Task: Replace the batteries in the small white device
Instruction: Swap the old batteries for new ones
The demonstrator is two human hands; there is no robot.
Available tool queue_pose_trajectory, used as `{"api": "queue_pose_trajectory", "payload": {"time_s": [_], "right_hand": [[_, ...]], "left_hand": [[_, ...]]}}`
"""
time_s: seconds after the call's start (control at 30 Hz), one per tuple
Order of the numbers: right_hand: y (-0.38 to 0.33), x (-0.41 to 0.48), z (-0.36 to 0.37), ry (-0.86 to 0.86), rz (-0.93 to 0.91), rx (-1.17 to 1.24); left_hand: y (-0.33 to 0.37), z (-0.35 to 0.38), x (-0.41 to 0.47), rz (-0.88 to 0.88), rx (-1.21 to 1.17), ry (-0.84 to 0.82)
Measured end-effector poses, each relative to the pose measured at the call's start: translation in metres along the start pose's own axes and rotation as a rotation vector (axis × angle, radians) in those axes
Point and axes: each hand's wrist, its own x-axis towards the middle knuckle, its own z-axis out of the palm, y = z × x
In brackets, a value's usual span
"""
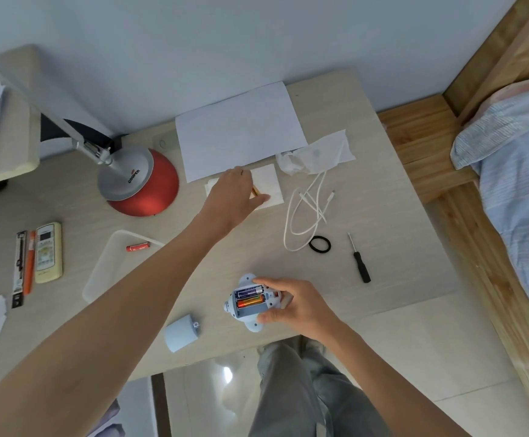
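Observation:
My right hand [291, 305] grips the small white device [248, 302] near the table's front edge, its open battery bay facing up. Two batteries lie in the bay: a dark purple one [250, 291] and an orange one [250, 301]; a third slot below them looks vacant. My left hand [236, 193] reaches far across to a white napkin [268, 182], fingers closed around a small orange battery [254, 191] that is mostly hidden. The device's pale blue cover [181, 332] lies loose to the left. A red battery [138, 246] rests in a clear tray [111, 266].
A red-based desk lamp [140, 184] stands at back left. A sheet of paper [238, 130], crumpled wrapper [313, 152], white cable [307, 212], black hair tie [319, 245] and screwdriver [359, 260] lie at right. A remote control [48, 252] and packaged tools [23, 266] lie at left.

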Motion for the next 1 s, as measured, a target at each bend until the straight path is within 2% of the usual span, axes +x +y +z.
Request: {"api": "queue_pose_trajectory", "payload": {"time_s": [0.23,0.53,0.67,0.8,1.0], "right_hand": [[-0.005,0.000,-0.002,-0.005,-0.002,-0.012],[-0.006,0.001,-0.005,-0.017,-0.018,-0.014],[-0.007,0.001,-0.005,-0.012,-0.032,-0.030],[-0.007,0.002,-0.006,-0.013,-0.015,-0.025],[-0.006,0.000,-0.005,-0.015,-0.034,-0.060]], "left_hand": [[-0.007,-0.042,-0.072,-0.037,-0.038,-0.002],[0.004,-0.057,-0.177,-0.273,-0.494,-0.079],[0.011,-0.047,-0.201,-0.252,-0.668,-0.017],[0.023,-0.034,-0.213,-0.176,-0.691,0.069],[0.030,-0.004,-0.218,-0.082,-0.663,0.052]]}}
